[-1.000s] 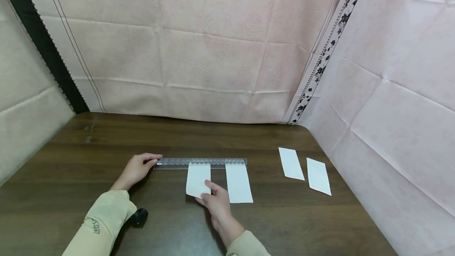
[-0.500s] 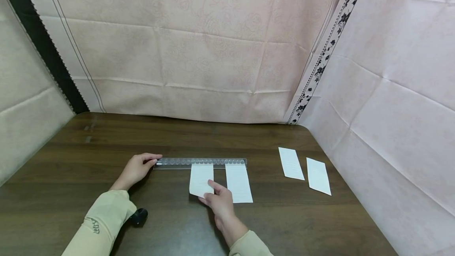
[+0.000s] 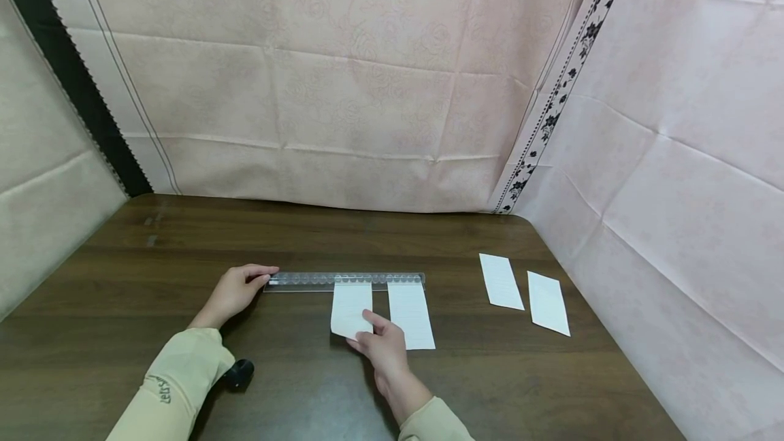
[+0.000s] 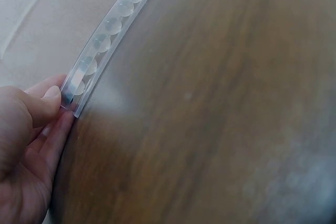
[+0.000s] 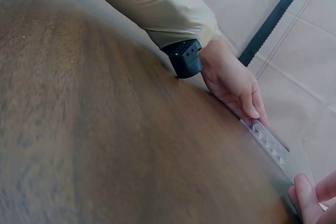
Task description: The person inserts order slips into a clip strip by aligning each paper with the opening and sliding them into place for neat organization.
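Observation:
A clear plastic ticket rail [image 3: 300,282] with a row of round clear balls lies across the table. My left hand [image 3: 234,295] pinches its left end, with thumb and fingers around the tip in the left wrist view. Two white paper slips have their top edges in the rail. My right hand [image 3: 386,352] pinches the lower right corner of the left slip [image 3: 351,305], whose lower end is slightly raised. Beside it, the right slip [image 3: 412,315] hangs from the rail's right end, partly behind my right hand.
Two more white slips, one further left [image 3: 501,281] and one further right [image 3: 548,303], lie on the brown wooden table [image 3: 245,237] at the right. Pale cloth [image 3: 367,107] surrounds the table at the back and sides. A black wrist camera [image 3: 239,374] sits at the left sleeve.
My right hand has slid the left slip a little to the right along the rail, narrowing the gap to the other slip. My left hand stays at the rail's end.

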Tool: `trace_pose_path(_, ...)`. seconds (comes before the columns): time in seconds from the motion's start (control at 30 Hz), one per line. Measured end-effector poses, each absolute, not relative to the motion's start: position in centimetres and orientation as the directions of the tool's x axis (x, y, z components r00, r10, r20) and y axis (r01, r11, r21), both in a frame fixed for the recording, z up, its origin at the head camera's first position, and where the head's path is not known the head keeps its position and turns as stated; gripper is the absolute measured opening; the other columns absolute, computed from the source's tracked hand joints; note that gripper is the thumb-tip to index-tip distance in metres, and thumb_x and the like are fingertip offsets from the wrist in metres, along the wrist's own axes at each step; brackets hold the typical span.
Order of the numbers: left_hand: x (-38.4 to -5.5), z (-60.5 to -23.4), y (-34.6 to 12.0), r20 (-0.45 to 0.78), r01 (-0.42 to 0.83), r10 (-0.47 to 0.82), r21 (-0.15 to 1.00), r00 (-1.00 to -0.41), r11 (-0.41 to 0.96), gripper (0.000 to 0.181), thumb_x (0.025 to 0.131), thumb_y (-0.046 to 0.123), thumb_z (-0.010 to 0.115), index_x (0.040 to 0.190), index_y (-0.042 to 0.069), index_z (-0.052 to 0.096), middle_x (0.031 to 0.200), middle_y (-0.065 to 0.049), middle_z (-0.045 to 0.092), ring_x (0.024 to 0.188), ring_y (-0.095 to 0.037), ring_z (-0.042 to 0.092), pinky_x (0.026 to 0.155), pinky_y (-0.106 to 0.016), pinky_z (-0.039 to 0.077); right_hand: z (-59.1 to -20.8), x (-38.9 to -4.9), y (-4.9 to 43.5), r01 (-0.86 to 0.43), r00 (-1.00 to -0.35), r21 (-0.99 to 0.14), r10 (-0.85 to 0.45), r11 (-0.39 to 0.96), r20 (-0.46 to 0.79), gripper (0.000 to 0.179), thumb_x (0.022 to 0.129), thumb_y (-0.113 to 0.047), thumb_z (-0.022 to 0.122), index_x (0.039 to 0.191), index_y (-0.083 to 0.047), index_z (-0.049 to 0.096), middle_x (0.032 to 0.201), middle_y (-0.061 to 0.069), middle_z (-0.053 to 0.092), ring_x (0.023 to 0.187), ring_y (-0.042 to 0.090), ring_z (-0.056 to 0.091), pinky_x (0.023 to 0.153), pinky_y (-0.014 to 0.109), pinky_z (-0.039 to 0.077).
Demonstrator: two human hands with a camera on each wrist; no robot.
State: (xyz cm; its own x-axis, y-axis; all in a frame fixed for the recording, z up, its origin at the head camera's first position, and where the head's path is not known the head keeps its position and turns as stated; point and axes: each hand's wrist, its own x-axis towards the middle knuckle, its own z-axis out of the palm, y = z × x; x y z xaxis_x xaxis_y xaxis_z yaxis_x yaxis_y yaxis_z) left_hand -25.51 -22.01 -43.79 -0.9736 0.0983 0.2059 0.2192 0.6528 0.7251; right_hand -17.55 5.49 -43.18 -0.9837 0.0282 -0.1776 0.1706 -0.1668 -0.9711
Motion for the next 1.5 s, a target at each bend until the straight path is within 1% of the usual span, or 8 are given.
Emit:
trace_pose_path(0.3,-25.5,-43.9,-22.0,0.221,0.236,0.107,0.72,-0.969,0.653,0.026,0.095,0.008,0.053,0.117,0.001,0.064,0.118,-0.021,0.06,0.112,-0.04,0.051,0.09,-0.055,0.041,-43.1,-17.6,6.0,0.174,-0.983,-0.97,0.024,-0.168,-0.18,0.046,0.079,0.021,0.049,0.125,0.019,0.045,0.128,0.038,0.041,0.091,0.024,0.061,0.076,0.033,0.054)
trace_pose_path(0.6,-25.4,-43.9,-22.0,0.22,0.233,0.103,0.716,-0.97,0.658,0.026,0.095,0.008,0.053,0.117,0.001,0.064,0.118,-0.021,0.059,0.112,-0.04,0.051,0.091,-0.055,0.04,-43.2,-17.7,6.2,0.18,-0.982,-0.97,0.018,-0.164,-0.186,0.047,0.079,0.021,0.049,0.126,0.019,0.044,0.13,0.038,0.039,0.093,0.025,0.062,0.076,0.033,0.054)
trace_pose_path(0.9,-25.3,-43.7,-22.0,0.215,0.227,0.101,0.719,-0.971,0.657,0.026,0.095,0.008,0.053,0.118,0.002,0.064,0.118,-0.021,0.059,0.112,-0.04,0.051,0.091,-0.055,0.04,-43.0,-17.6,6.5,0.183,-0.981,-0.968,0.03,-0.17,-0.19,0.047,0.078,0.022,0.048,0.125,0.019,0.045,0.129,0.038,0.039,0.091,0.023,0.061,0.076,0.033,0.054)
trace_pose_path(1.07,-25.4,-43.7,-22.0,0.216,0.226,0.099,0.717,-0.971,0.659,0.026,0.095,0.008,0.052,0.118,0.002,0.064,0.118,-0.021,0.059,0.112,-0.04,0.051,0.091,-0.055,0.04,-42.9,-17.7,6.6,0.181,-0.982,-0.968,0.03,-0.172,-0.188,0.046,0.079,0.022,0.048,0.125,0.02,0.044,0.131,0.039,0.037,0.089,0.022,0.061,0.076,0.034,0.054)
trace_pose_path(1.3,-25.4,-43.7,-21.9,0.218,0.226,0.095,0.721,-0.971,0.654,0.026,0.095,0.007,0.053,0.117,0.001,0.064,0.117,-0.021,0.06,0.111,-0.039,0.052,0.091,-0.054,0.041,-43.0,-17.7,7.0,0.189,-0.98,-0.968,0.038,-0.166,-0.197,0.046,0.079,0.022,0.048,0.125,0.019,0.044,0.13,0.039,0.037,0.093,0.023,0.061,0.076,0.033,0.054)
trace_pose_path(1.5,-25.4,-43.8,-21.9,0.224,0.232,0.098,0.719,-0.97,0.655,0.025,0.095,0.007,0.053,0.117,0.001,0.065,0.116,-0.021,0.06,0.111,-0.04,0.052,0.091,-0.054,0.04,-43.1,-17.8,7.3,0.179,-0.981,-0.969,0.038,-0.173,-0.188,0.046,0.079,0.021,0.048,0.125,0.019,0.044,0.129,0.04,0.038,0.089,0.022,0.061,0.076,0.034,0.054)
